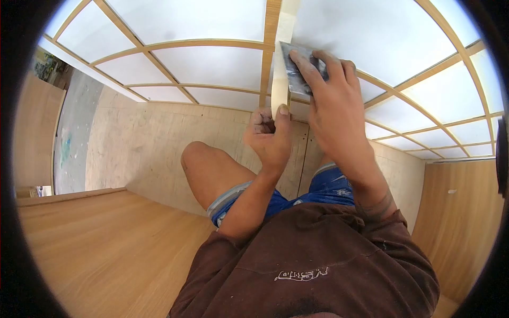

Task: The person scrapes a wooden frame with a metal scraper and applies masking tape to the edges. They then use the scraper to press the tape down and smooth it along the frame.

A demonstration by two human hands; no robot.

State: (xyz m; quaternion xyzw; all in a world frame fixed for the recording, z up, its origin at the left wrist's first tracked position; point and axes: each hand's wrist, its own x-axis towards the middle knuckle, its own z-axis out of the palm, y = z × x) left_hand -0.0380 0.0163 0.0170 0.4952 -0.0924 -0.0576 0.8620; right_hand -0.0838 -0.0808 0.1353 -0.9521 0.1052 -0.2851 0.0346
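A pale strip (280, 90) hangs down along a wooden bar (271, 26) of the lattice. My left hand (269, 135) pinches its lower end, with the thumb on the front of the strip. My right hand (336, 90) holds a flat, dark, smeared plate (298, 69), fingers spread over its face. The plate's left edge lies against the strip, above my left hand. What lies behind the plate is hidden.
White panels (212, 66) in a wooden lattice stretch across the top. Below is a plywood floor (154, 127). Wooden boards stand at the lower left (116, 238) and right (458, 212). My bare knee (199, 153) is bent near the middle.
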